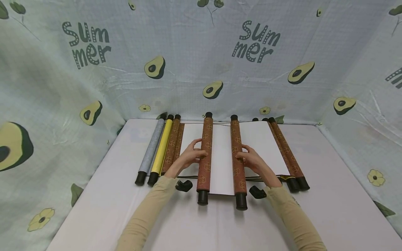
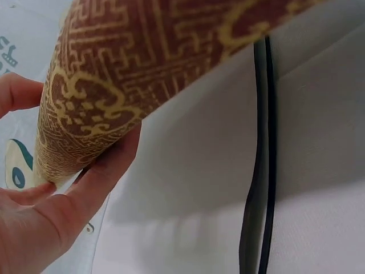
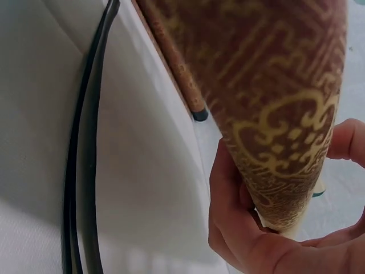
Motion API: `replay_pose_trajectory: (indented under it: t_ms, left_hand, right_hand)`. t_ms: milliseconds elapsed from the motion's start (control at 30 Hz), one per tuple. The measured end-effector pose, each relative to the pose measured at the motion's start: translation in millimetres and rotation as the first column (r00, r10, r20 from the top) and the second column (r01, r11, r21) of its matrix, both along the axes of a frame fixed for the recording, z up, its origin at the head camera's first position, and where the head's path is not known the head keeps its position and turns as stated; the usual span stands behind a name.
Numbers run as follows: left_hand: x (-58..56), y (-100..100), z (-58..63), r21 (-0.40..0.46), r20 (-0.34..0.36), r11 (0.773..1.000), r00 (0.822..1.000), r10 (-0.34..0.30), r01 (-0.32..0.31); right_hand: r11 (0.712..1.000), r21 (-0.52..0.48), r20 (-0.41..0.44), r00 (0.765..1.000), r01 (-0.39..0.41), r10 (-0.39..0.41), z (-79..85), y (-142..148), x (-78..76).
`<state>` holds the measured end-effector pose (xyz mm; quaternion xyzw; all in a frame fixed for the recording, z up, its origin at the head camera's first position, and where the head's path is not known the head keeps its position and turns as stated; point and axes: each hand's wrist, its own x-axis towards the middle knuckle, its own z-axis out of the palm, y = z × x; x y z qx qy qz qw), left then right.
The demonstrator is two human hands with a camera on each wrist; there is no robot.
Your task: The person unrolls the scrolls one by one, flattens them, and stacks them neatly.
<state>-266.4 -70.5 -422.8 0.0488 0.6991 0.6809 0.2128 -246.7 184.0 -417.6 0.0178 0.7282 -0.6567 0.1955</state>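
Note:
A hanging scroll with brown, gold-patterned rolled ends and black knobs is held above the table, partly unrolled. My left hand (image 1: 190, 156) grips its left roll (image 1: 205, 170), and my right hand (image 1: 252, 159) grips the right roll (image 1: 239, 174). White paper (image 1: 222, 157) spans the gap between them. In the left wrist view, the thumb and fingers curve round the patterned roll (image 2: 108, 85); the right wrist view has a similar grip on the other roll (image 3: 279, 125). Underneath lies a wider white sheet (image 1: 255, 136) with dark edges, partly hidden by the held scroll.
Brown rolls (image 1: 172, 148), a yellow roll (image 1: 162, 144) and a grey roll (image 1: 151, 148) lie side by side at the left. More brown rolls (image 1: 286, 153) lie at the right. Behind the white table (image 1: 326, 195) hangs an avocado-print cloth (image 1: 188, 42).

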Motion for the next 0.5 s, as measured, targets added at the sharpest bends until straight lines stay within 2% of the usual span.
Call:
replay_pose_trajectory:
  t_ms: [267,400,500]
  left_hand:
    - [-0.2,-2.2,-1.0,0.049,-0.063,0.998,0.998,-0.03,0.033]
    - [-0.5,-3.1,-1.5,0.049,-0.115,0.996,0.991,-0.071,0.077]
    - [-0.6,-3.1,-1.6,0.038,-0.125,0.995,0.988,-0.086,0.091]
  right_hand:
    - [0.999,-0.04,-0.051,0.999,0.006,-0.008,-0.8,0.6,2.0]
    - [0.997,-0.082,-0.102,0.995,-0.008,0.0,-1.2,0.8,2.4]
    - [0.996,-0.086,-0.137,0.991,-0.024,0.012,-1.8,0.9,2.2]
